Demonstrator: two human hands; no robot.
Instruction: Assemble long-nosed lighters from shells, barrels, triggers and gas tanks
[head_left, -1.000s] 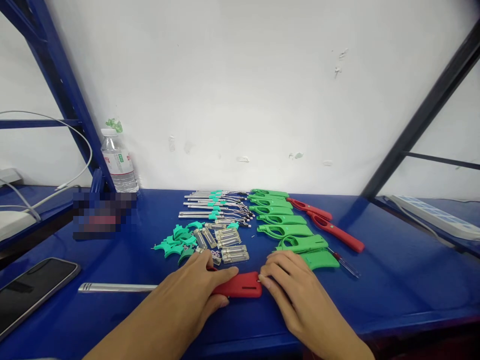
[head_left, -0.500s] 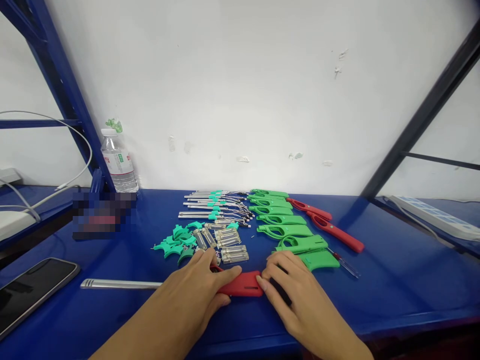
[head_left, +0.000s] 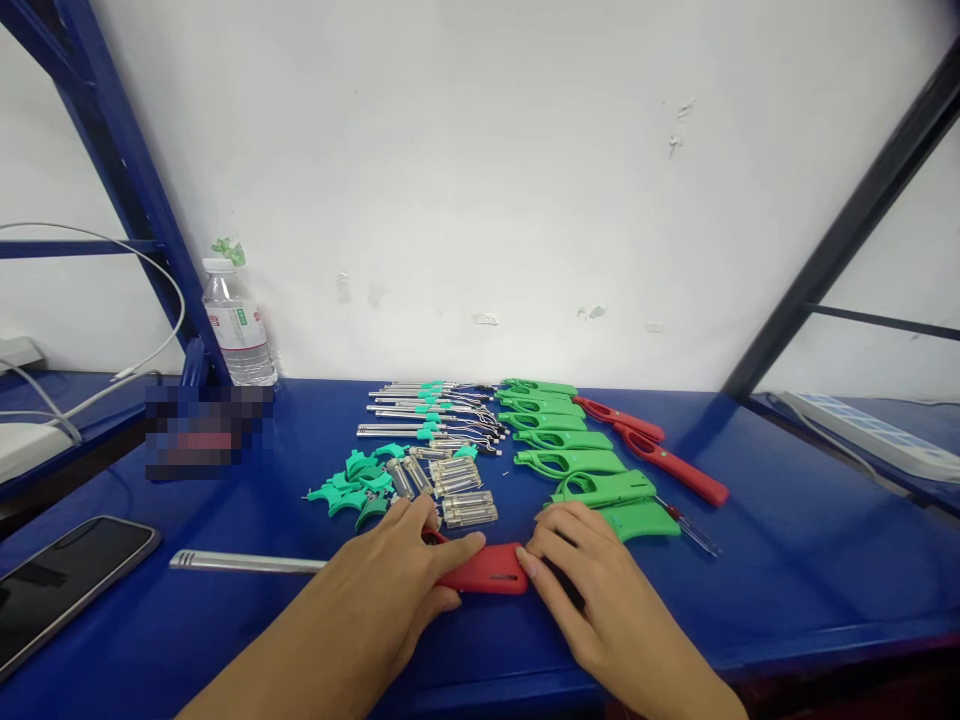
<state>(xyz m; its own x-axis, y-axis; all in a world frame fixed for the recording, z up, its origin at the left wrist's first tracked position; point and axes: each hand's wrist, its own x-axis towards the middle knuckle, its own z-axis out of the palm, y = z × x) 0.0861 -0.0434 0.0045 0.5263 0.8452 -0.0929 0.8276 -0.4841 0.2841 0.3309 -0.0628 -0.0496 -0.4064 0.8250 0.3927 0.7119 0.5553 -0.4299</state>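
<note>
A long-nosed lighter with a red handle (head_left: 491, 568) lies low over the table in front of me, its metal tube (head_left: 247, 563) pointing left. My left hand (head_left: 409, 565) grips the handle near its middle, covering the join with the tube. At the handle's right end, the thumb and fingers of my right hand (head_left: 574, 570) press against it. Just behind lie clear fuel tanks (head_left: 456, 475) and a heap of teal triggers (head_left: 356, 480). Green lighter handle shells (head_left: 574, 462) are lined up beyond my right hand.
Metal tubes with wires (head_left: 405, 430) lie at the back. Red handle shells (head_left: 675, 465) and a screwdriver (head_left: 697, 533) are at right. A phone (head_left: 71, 580) rests at left, a water bottle (head_left: 240, 335) by the wall. Power strips flank the blue table (head_left: 787, 540).
The lighter has shifted slightly to the right, its tube tip rising a little in view. Both hands keep nearly the same places on it.
</note>
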